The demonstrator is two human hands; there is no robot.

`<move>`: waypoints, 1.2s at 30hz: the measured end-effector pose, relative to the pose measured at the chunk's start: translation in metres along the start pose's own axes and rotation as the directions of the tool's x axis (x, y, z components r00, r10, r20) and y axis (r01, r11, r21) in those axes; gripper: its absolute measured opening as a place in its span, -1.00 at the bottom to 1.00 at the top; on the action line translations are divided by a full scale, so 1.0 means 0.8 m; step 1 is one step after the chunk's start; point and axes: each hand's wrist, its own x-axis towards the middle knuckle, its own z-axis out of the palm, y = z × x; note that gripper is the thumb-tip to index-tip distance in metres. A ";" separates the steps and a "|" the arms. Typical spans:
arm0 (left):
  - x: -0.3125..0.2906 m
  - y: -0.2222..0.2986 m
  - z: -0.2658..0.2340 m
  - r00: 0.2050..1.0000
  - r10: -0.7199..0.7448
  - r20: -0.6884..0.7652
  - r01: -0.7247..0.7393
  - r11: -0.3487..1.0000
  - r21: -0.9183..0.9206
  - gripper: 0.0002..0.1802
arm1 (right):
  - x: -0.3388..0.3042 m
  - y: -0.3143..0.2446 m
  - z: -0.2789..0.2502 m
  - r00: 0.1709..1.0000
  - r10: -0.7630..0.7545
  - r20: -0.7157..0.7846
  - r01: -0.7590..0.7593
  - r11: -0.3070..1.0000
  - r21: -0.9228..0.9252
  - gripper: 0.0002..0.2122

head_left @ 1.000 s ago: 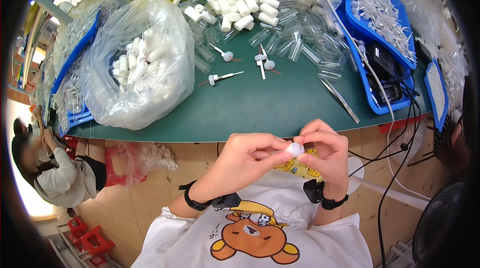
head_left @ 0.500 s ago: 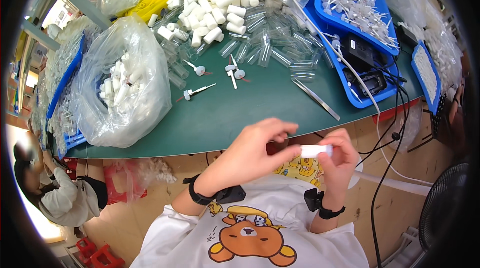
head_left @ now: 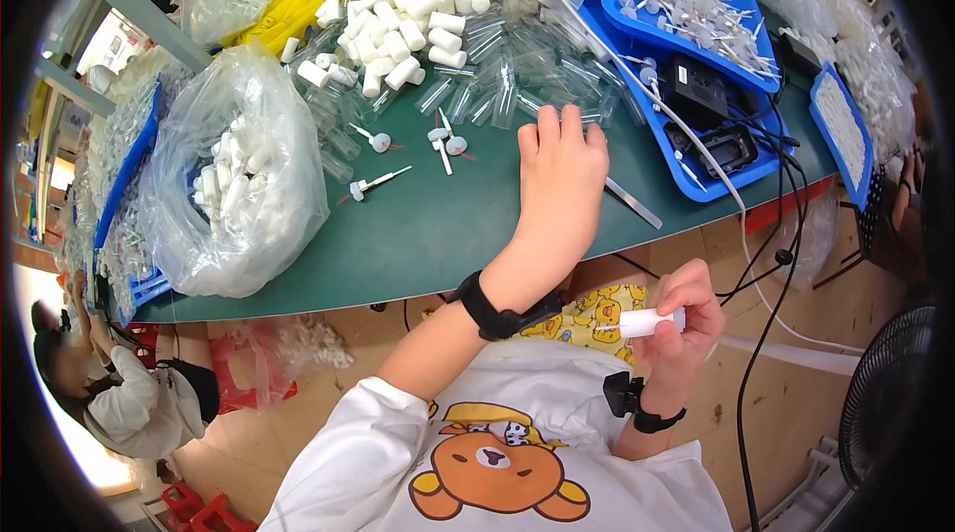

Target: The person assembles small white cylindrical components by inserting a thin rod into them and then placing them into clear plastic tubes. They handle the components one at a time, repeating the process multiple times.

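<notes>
1. Pinched in right hand [head_left: 679,318]: white cylinder [head_left: 645,323], held near the chest, below the green table [head_left: 418,234] edge.
2. Left hand [head_left: 562,174] open, fingers spread, reaching over clear tubes [head_left: 497,94].
3. Better to pick only one tube, without pushing the neighbours away.

Lighting: bright, even, soft shadows on the bench [head_left: 448,224]. Glare at lower left. Fisheye bending, dark vignette at rim.
</notes>
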 end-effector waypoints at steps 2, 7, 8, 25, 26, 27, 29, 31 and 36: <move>0.003 0.002 0.002 0.999 -0.025 0.034 0.025 1.000 0.014 -0.73 | 0.001 0.001 0.001 0.999 -0.001 0.038 -0.003 0.996 0.088 -0.86; -0.001 -0.002 0.002 0.995 -0.017 -0.100 0.016 1.000 -0.016 -0.77 | 0.004 -0.003 0.008 0.996 0.028 0.087 -0.033 0.998 0.062 -0.85; -0.004 -0.006 -0.003 0.993 -0.025 -0.116 0.014 0.996 -0.090 -0.76 | 0.003 -0.005 0.010 0.997 0.053 0.061 -0.055 0.998 0.028 -0.84; -0.108 -0.053 -0.113 0.976 0.086 0.200 0.152 0.391 -0.908 -0.68 | 0.041 0.002 0.058 0.967 -0.209 0.142 0.223 0.971 -0.085 -0.78; -0.107 -0.055 -0.117 0.975 0.107 0.193 0.127 0.442 -0.888 -0.69 | 0.042 0.002 0.056 0.960 -0.213 0.182 0.239 0.962 -0.131 -0.77; -0.107 -0.058 -0.120 0.974 0.127 0.186 0.102 0.490 -0.866 -0.69 | 0.043 0.000 0.054 0.952 -0.189 0.240 0.236 0.953 -0.187 -0.79; -0.109 -0.060 -0.123 0.970 0.164 0.179 0.054 0.573 -0.818 -0.70 | 0.048 -0.009 0.052 0.929 -0.129 0.347 0.240 0.924 -0.298 -0.82; -0.111 -0.061 -0.123 0.963 0.200 0.179 0.010 0.638 -0.770 -0.70 | 0.051 -0.013 0.053 0.919 -0.095 0.382 0.229 0.918 -0.323 -0.81; -0.120 -0.061 -0.111 0.973 0.128 0.192 0.087 0.566 -0.820 -0.69 | 0.045 -0.013 0.067 0.944 -0.057 0.324 0.167 0.932 -0.322 -0.80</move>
